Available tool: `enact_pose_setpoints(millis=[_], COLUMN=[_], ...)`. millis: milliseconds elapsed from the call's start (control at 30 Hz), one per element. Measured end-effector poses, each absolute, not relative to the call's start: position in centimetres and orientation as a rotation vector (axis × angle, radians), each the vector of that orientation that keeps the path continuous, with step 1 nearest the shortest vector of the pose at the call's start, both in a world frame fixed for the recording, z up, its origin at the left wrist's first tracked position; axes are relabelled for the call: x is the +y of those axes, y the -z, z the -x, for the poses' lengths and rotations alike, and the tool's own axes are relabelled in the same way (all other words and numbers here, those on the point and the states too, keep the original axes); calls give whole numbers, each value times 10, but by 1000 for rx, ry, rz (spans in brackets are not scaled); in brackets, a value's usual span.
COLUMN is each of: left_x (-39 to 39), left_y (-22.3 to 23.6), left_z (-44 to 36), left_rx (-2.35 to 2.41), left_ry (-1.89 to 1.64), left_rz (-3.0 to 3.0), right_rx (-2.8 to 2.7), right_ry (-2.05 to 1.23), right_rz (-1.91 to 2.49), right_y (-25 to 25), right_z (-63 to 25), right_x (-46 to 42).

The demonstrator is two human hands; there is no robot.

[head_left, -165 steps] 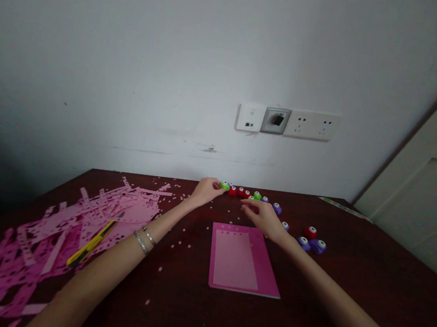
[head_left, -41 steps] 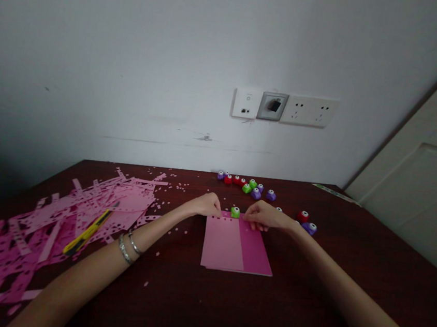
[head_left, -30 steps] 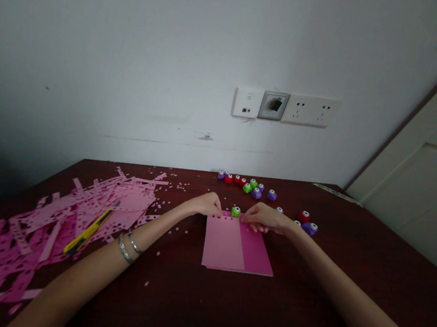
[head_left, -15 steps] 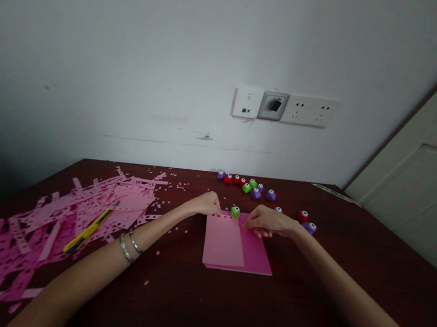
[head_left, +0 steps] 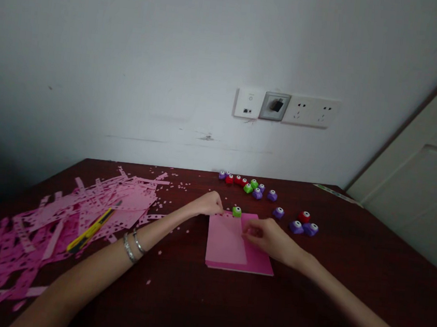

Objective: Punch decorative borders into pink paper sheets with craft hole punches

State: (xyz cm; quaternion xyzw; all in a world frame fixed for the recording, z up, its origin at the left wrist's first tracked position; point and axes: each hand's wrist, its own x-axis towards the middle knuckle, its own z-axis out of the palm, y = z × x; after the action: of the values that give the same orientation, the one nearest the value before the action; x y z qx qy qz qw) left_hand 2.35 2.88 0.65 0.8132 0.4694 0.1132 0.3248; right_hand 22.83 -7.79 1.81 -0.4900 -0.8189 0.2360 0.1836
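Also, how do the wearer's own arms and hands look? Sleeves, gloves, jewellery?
Left hand and right hand: no gloves. Left forearm: no sleeve in view, two silver-coloured bracelets near the wrist, a narrow band toward the hand and a broader, textured band. Right forearm: no sleeve or bracelet in view. No rings discernible.

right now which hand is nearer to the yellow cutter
Left. The left hand is at the far left corner of the pale pink sheet, to the right of the yellow cutter; the right hand is farther right, at the sheet's right edge.
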Motion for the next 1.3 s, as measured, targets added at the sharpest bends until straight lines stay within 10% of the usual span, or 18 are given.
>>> enact_pose_setpoints(millis=[267, 1300], left_x=[25, 26], left_y=[-11, -5], left_z=[-26, -31], left_rx=[1224, 1013], left_ry=[-287, -532], left_rz=[-2089, -2512], right_rx=[-2555, -2586], right_ry=[187, 185], right_rz=[931, 1032], right_y=[-16, 2], right_z=[-216, -213], right_x=[-134, -141])
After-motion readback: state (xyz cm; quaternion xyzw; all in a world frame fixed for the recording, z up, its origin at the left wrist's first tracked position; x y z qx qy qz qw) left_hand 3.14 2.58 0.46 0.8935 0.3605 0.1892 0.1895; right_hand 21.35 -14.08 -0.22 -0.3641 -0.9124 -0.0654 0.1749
